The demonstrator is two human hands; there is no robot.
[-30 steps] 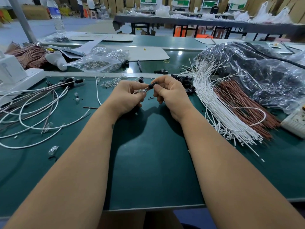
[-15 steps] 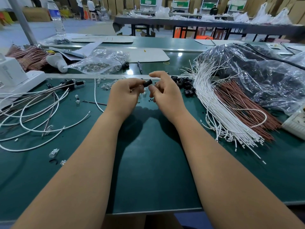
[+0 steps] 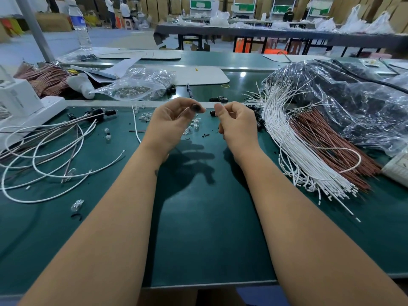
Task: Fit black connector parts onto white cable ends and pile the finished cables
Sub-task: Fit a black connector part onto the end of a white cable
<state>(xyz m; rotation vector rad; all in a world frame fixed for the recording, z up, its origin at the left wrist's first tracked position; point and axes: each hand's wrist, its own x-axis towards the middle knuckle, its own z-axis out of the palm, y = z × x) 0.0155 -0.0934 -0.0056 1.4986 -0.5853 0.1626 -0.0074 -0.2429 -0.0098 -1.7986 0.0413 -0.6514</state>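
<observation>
Above the green table (image 3: 198, 217), both hands have parted; left hand (image 3: 170, 124) pinches the black connector (image 3: 195, 107), right hand (image 3: 236, 124) curled, empty.

Water bottle label: the clear plastic water bottle (image 3: 81, 29) carries a blue label, print too blurred to read.
Other text: none legible.

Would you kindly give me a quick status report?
Left hand pinches black connector part. Right hand curled, apparently holding nothing. White cable bundle at right. Nothing in the way.

A workshop hall with long dark tables (image 3: 287, 35), stacked cardboard boxes (image 3: 53, 22) and a pale floor (image 3: 123, 38).
</observation>
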